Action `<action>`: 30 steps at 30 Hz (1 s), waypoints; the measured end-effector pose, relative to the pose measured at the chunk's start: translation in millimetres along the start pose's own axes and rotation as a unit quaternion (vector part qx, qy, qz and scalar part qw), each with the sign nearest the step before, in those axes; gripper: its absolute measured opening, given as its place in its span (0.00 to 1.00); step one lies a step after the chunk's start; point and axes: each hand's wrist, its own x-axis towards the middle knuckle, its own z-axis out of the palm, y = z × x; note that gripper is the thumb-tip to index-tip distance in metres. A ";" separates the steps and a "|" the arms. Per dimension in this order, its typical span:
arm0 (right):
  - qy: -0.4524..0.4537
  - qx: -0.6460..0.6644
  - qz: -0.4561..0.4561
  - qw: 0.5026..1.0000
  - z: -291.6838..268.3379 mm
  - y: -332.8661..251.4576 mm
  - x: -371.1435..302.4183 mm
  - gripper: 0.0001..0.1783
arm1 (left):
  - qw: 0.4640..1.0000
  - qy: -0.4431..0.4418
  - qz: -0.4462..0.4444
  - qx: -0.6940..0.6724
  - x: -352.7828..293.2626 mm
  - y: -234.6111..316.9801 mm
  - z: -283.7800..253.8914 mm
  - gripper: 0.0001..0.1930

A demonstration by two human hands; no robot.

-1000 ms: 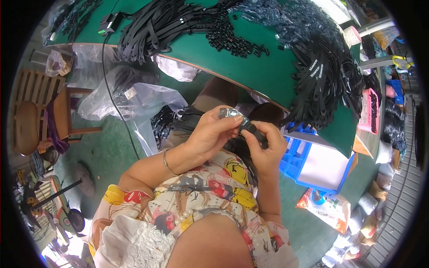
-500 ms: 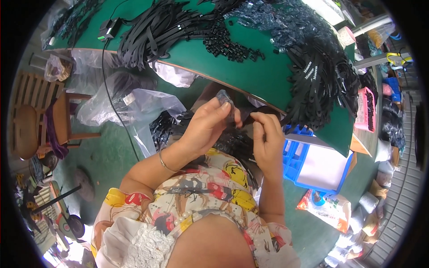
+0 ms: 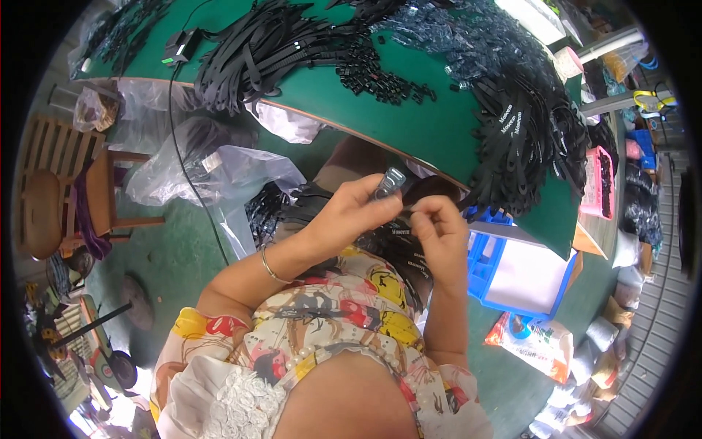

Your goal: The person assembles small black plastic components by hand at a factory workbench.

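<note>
My left hand (image 3: 365,207) is closed on a dark, see-through plastic buckle (image 3: 391,182), pinched between thumb and fingers with its slotted end pointing up and away. Close beside it on the right, my right hand (image 3: 441,225) is closed in a pinch. A bit of black strap shows at its fingertips, mostly hidden by the fingers. Black webbing straps (image 3: 400,233) with white lettering lie over my lap below both hands.
Ahead, a green table (image 3: 431,139) carries bundled black straps (image 3: 256,51), small black plastic pieces (image 3: 373,79), a heap of dark buckles (image 3: 468,36) and lettered straps (image 3: 504,139). A blue tray (image 3: 523,282) sits right; a wooden chair (image 3: 110,190) and plastic bags (image 3: 219,172) are left.
My left hand has turned and moved slightly right and down, so the buckle shows more fully. My right hand has dropped a little, its fingertips drawn together near the buckle.
</note>
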 end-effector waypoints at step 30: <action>0.072 -0.003 -0.145 0.987 21.5 6.6 0.9 0.01 | 0.975 -0.037 -0.017 0.220 -10.1 9.5 -9.1 0.09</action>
